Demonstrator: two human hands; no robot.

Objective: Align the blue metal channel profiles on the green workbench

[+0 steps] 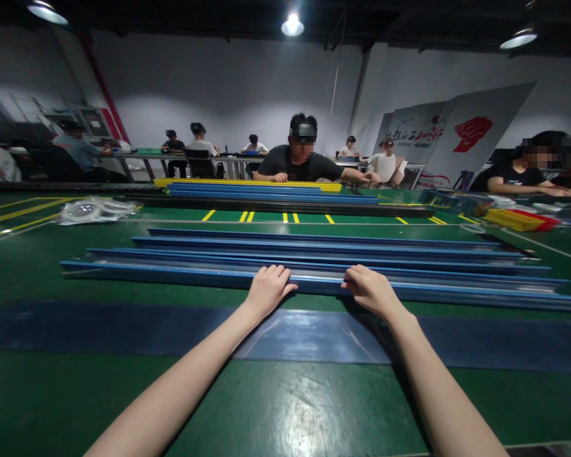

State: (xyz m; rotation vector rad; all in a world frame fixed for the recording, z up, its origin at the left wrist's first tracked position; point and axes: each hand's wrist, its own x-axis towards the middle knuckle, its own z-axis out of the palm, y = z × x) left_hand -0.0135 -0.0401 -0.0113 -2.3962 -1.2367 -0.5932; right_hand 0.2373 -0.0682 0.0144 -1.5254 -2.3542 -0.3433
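Both hands are at a long blue U-shaped channel (171, 275), the nearest of several lying side by side across the table. Curled over its near edge are the fingers of my left hand (268, 289), with the thumb pointing right. My right hand (368, 289) grips the same channel a short way to the right, its fingers bent over the rim. Behind it rest more blue channels (314, 241), roughly parallel. Under my forearms a flat, shiny blue strip (124, 330) lies across the green table (219, 400).
Beyond the channels lies a dark bar (266, 206), with more blue channels and a yellow strip (333, 186) behind it. A clear plastic bag (95, 209) is at left, yellow and red trays (518, 219) at right. A person (299, 162) sits opposite; others sit farther back.
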